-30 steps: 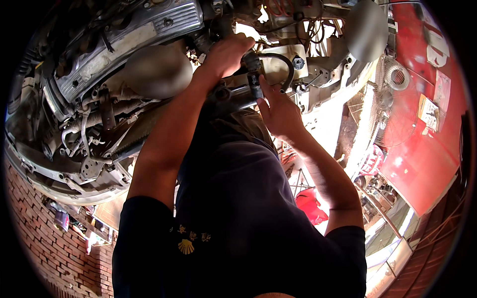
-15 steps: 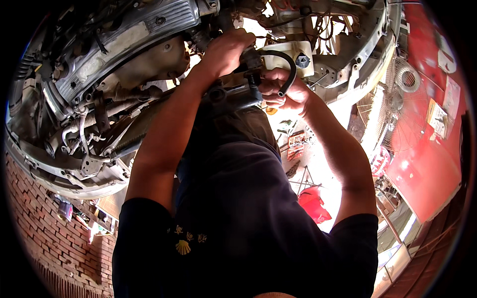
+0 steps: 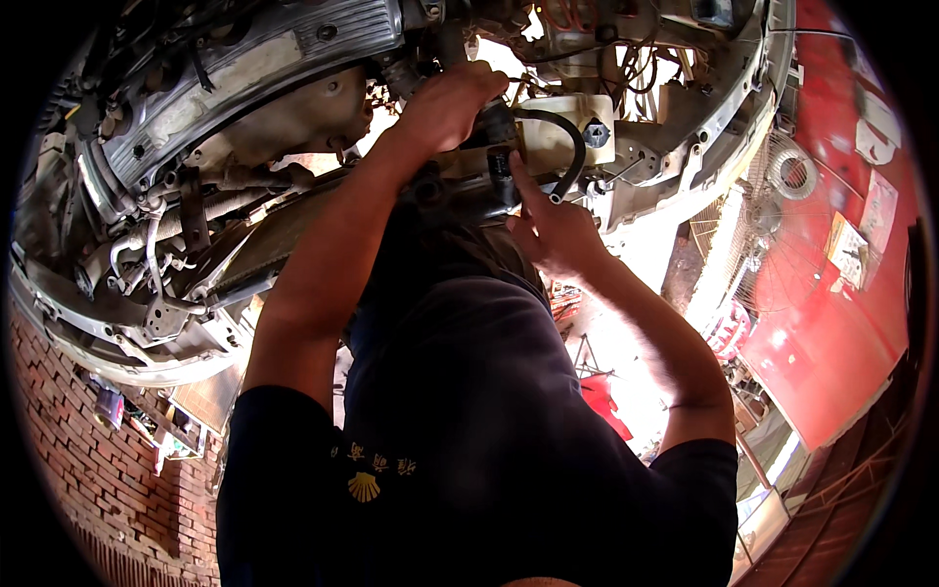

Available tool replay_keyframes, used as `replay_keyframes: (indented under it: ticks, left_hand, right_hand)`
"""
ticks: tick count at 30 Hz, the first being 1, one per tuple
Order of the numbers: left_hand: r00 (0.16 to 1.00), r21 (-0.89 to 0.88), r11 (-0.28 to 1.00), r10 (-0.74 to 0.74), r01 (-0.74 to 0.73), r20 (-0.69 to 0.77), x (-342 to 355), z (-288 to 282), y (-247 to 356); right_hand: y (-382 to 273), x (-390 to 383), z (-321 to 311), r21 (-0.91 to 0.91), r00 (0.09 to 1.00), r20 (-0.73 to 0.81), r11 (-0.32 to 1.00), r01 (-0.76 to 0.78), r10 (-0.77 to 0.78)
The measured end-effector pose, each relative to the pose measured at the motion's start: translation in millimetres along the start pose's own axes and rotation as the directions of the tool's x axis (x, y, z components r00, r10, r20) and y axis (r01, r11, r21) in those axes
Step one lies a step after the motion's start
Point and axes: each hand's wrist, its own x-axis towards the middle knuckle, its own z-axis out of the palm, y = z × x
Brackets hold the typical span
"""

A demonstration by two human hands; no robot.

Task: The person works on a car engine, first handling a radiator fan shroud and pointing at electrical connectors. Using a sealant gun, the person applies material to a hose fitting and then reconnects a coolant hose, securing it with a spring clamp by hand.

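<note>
My left hand (image 3: 455, 106) is closed around a thick black hose (image 3: 495, 125) in the engine bay; its fingertips are hidden behind the hose. Just below the hose end stands a black pipe neck (image 3: 501, 176) on the top of the radiator (image 3: 460, 201). My right hand (image 3: 559, 235) holds nothing, its index finger stretched up along that neck and the thumb apart. A thin black hose (image 3: 575, 147) curves over beside it, its cut end hanging loose near my knuckles. Behind it sits a cream plastic tank (image 3: 558, 108) with a dark cap (image 3: 596, 133).
The ribbed engine cover (image 3: 245, 88) fills the upper left. A metal front frame (image 3: 127, 357) curves round the bay. On the right are a fan (image 3: 768, 210) and a red panel (image 3: 841, 342). A brick surface (image 3: 117, 460) lies at the lower left.
My right hand has come down and back from the thin hose and neck, its index finger now extended. The left hand keeps its grip on the thick hose. The view has shifted slightly.
</note>
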Motion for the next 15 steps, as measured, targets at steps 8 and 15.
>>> replay_keyframes:
  ticks: [8, 15]
  left_hand:
    - [0.975, -0.017, 0.993, -0.108, 0.113, 0.196, 5.5, -12.5, 8.0]
    - [0.990, -0.012, 0.997, -0.068, 0.070, 0.122, 2.1, -5.3, -2.7]
  right_hand:
    - [-20.7, -0.2, -2.6, -0.710, 0.960, -0.100, 0.695, 0.114, -0.260]
    - [-23.2, 0.1, -2.1, -0.673, 0.973, -0.134, 0.738, 0.051, -0.189]
